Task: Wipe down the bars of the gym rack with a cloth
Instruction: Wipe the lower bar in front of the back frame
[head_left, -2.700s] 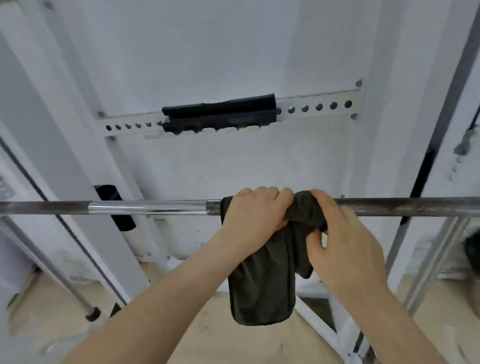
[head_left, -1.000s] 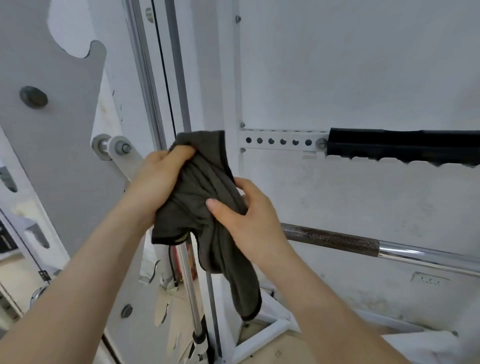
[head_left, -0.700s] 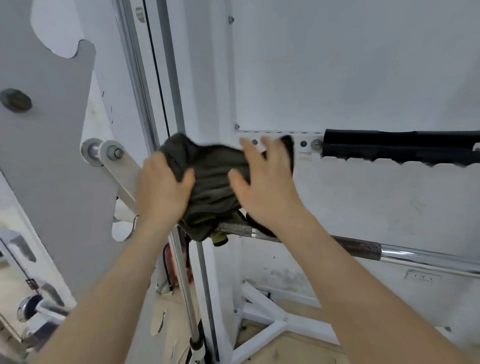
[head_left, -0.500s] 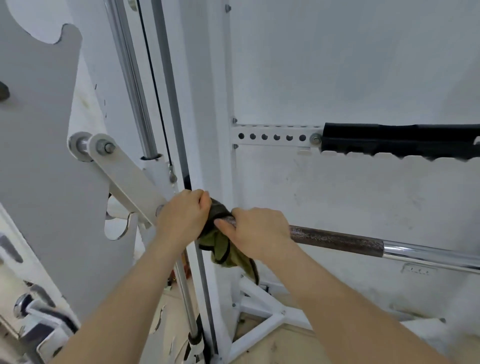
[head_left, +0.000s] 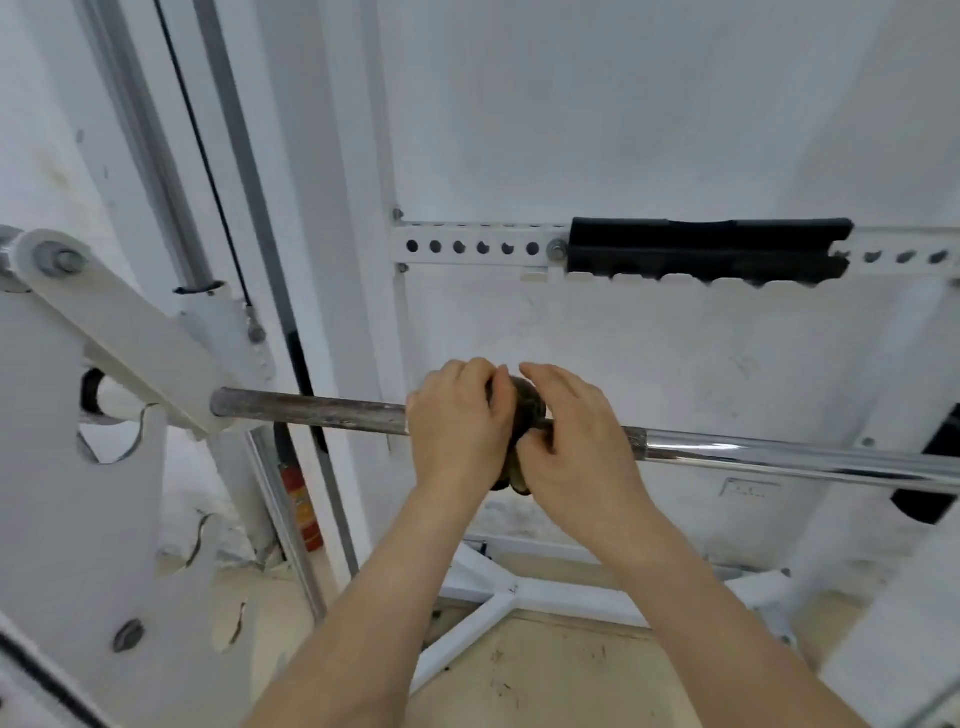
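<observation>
A long metal bar (head_left: 311, 410) runs across the rack, dull and rusty on its left part and shiny chrome (head_left: 779, 457) to the right. A dark grey-green cloth (head_left: 527, 410) is bunched around the bar, mostly hidden between my hands. My left hand (head_left: 457, 426) is wrapped over the bar and the cloth from above. Right beside it, my right hand (head_left: 576, 436) also clamps the cloth against the bar. A small fold of cloth hangs just below my hands.
The bar's left end sits in a white hook arm (head_left: 130, 343) of the rack. White uprights and a steel guide rod (head_left: 156, 156) stand at left. A perforated white crossbar with a black pad (head_left: 706, 252) runs behind. White floor braces (head_left: 498, 603) lie below.
Both hands slid right along the bar with the cloth, from near its left end, baring the rusty section. Earlier the cloth was lifted off, regathered and put back on the bar.
</observation>
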